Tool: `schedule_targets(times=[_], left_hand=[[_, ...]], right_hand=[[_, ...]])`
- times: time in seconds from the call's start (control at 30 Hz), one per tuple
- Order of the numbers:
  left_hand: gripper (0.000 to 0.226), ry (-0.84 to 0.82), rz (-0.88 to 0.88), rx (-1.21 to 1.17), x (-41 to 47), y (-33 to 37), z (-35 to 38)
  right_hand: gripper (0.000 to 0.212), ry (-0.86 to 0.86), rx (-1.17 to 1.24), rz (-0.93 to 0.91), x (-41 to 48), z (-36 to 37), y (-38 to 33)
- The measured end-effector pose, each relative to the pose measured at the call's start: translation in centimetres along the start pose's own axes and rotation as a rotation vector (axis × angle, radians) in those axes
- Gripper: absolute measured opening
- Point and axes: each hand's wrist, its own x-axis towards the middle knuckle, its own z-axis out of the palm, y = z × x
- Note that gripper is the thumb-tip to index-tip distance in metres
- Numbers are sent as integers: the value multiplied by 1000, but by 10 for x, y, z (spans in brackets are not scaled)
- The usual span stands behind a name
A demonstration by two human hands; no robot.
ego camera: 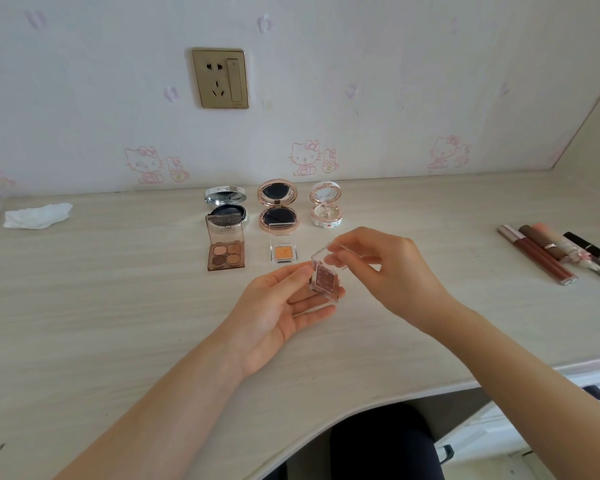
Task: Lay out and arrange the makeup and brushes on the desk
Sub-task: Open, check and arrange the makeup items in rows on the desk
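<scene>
A small clear-cased brown eyeshadow (326, 280) is held above the desk (118, 306) at mid-frame. My left hand (284, 306) grips its base from below, and my right hand (385, 268) pinches its clear lid, which stands open. Behind them, open on the desk, lie a four-colour eyeshadow palette (226, 255) and a clear single orange eyeshadow (283, 253). Further back stand three open round compacts: a silver one (226, 202), a rose-gold one (277, 205) and a white flowered one (325, 208).
Several lip glosses and lipsticks (555, 254) lie together at the right of the desk. A crumpled white tissue (37, 216) sits at the far left. A wall socket (220, 77) is above the compacts. The desk's curved front edge runs along the bottom right.
</scene>
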Motion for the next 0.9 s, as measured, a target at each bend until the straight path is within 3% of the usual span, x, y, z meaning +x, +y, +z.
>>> schedule_targets(times=[0.23,0.3,0.47,0.53,0.67,0.9], left_hand=[[21,199,81,242,5,4,7],[16,227,171,447,12,3,9],[13,248,610,1259,45,-7,9],[16,211,688,1429,57,-11,10],[19,227,799,1527,73,-14,13],[16,303,822,1667,78,-20,7]], right_hand=[[11,-26,-62,86,21,-15,32],[11,-58,-147,89,29,-19,42],[12,-129,-262,66,50,-22,54],[13,-145,-308,46,57,-21,55],[15,-154,-315,18,64,-17,60],[14,-114,-354,-11,65,-9,72]])
